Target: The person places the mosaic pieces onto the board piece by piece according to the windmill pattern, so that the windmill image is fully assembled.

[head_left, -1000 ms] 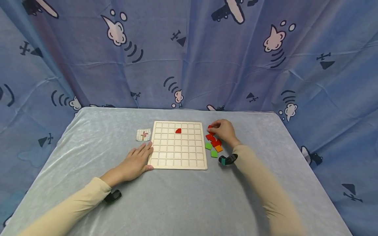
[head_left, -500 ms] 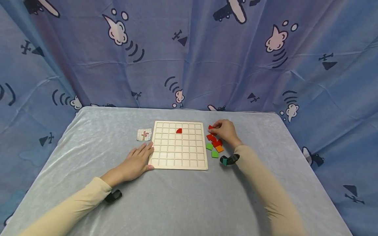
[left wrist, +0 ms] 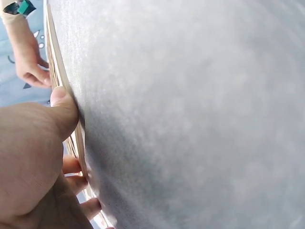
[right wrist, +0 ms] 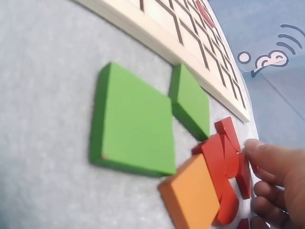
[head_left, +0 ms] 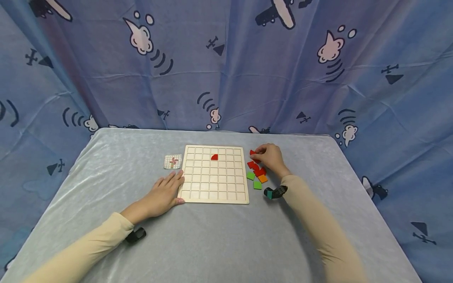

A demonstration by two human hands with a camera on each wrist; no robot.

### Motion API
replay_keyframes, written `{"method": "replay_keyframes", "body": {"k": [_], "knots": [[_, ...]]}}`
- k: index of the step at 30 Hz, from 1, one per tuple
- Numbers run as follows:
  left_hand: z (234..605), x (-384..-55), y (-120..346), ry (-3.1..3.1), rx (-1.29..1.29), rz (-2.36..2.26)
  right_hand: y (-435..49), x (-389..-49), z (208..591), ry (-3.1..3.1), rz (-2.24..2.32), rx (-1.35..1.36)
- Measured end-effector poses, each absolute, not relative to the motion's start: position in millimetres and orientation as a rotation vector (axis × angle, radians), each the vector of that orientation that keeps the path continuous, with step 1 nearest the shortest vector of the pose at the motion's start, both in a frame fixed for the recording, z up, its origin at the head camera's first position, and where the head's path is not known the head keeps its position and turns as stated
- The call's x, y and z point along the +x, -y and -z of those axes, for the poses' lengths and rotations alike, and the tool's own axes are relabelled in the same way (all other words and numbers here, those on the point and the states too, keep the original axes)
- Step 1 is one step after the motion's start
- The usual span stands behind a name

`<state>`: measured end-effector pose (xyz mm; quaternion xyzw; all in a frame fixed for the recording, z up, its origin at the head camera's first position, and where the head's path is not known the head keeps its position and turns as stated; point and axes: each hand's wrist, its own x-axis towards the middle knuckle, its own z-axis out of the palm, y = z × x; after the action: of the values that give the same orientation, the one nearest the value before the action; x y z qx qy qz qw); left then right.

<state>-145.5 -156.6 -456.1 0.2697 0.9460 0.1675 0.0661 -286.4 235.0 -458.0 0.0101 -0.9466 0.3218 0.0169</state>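
Observation:
My left hand lies spread at the left edge of a pale wooden grid board; its fingertips rest on the rim and its thumb is at the near corner. A single red quarter-round tile sits in one upper cell of the board. To the right of the board, my right hand pinches a red tile between thumb and fingers, low over the table. The fingers partly cover that tile. Several more red tiles lie in a loose pile just below this hand.
Two green square tiles and an orange square tile lie beside the red pile. A small picture card with a gridded pattern is left of the board. A grey cloth covers the table; a blue patterned curtain hangs behind.

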Motion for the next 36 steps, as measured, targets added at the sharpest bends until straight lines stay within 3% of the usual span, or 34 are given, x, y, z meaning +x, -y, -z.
{"method": "replay_keyframes", "body": {"k": [36], "knots": [[459.7,-147.3,157.3,-2.846,0.814,-0.508,-138.3,-264.4,455.6,2.888,-1.042,0.54]]}}
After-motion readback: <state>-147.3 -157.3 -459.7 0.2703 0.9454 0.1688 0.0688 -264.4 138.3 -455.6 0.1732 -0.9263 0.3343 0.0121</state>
